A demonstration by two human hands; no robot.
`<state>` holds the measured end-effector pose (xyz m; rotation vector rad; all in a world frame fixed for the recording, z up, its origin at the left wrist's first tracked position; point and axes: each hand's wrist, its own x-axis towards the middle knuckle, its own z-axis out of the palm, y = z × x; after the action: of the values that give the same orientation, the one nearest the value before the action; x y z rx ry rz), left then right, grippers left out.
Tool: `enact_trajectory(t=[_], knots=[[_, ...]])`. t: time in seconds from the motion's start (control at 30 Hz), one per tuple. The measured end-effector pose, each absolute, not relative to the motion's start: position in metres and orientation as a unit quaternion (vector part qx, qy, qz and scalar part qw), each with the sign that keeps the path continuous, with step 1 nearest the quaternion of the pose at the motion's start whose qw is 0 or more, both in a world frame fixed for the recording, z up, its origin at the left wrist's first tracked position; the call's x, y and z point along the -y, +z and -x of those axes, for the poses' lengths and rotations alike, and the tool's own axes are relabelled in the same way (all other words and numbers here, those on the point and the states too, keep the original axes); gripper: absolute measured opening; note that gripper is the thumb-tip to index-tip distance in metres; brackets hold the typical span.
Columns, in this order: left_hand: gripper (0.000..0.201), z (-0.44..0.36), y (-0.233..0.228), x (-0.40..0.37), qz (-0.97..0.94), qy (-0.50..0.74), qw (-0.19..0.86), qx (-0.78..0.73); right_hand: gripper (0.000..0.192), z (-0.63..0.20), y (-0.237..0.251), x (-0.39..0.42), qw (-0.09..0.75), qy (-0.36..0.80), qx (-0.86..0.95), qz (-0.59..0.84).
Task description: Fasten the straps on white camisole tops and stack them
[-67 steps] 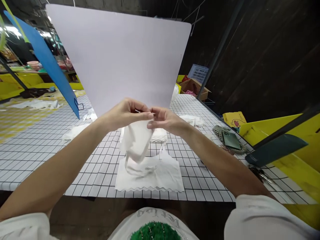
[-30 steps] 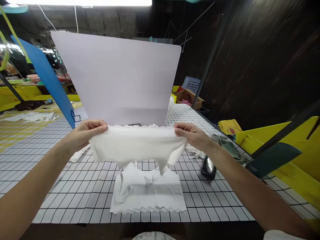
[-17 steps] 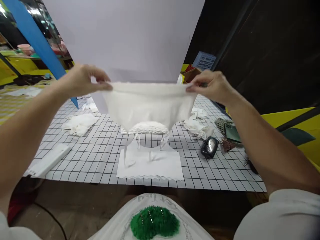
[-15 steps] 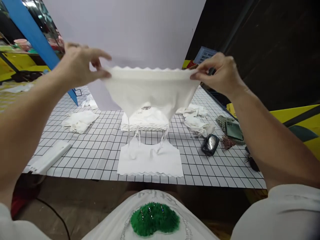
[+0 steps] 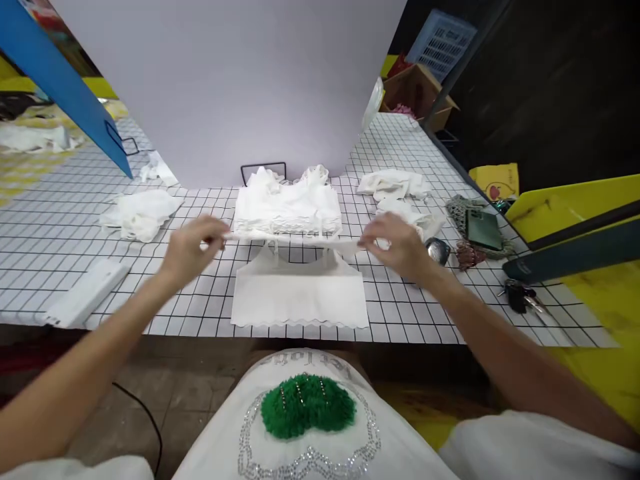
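Observation:
Between my hands a white camisole (image 5: 300, 238) is stretched sideways, seen nearly edge-on as a thin strip. My left hand (image 5: 196, 248) pinches one end, and my right hand (image 5: 394, 247) pinches the other. Under and in front of it, a second white camisole with thin straps and a scalloped hem (image 5: 300, 297) lies flat on the gridded tablecloth. Just behind stands a neat stack of folded white camisoles (image 5: 287, 208). Whether the held one touches the stack, I cannot tell.
Loose white garments lie left (image 5: 143, 215) and right (image 5: 395, 183). A long white case (image 5: 87, 293) is at left. On the right are a shiny black packet (image 5: 439, 251), a green phone (image 5: 483, 229) and keys (image 5: 520, 297). A pale upright panel (image 5: 235, 87) stands behind the stack.
Both hands have come down from in front of the panel to just above the table, still gripping the camisole. It hung full-face before and is now edge-on. The view has tilted downward.

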<state>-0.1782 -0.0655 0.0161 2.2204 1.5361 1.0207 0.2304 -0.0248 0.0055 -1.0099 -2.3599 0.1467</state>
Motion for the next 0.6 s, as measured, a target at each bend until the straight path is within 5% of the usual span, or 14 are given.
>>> enact_trajectory(t=[0.13, 0.37, 0.6], knots=[[0.016, 0.172, -0.049, 0.103, -0.781, 0.342, 0.131, -0.506, 0.02, -0.236, -0.047, 0.065, 0.251, 0.062, 0.887, 0.382], [0.014, 0.172, -0.057, 0.134, -0.804, 0.346, 0.077, -0.476, 0.019, -0.244, -0.044, 0.092, 0.313, 0.09, 0.867, 0.377], [0.02, 0.172, -0.079, 0.168, -0.829, 0.306, 0.121, -0.453, 0.022, -0.254, -0.069, 0.132, 0.238, 0.101, 0.891, 0.372]])
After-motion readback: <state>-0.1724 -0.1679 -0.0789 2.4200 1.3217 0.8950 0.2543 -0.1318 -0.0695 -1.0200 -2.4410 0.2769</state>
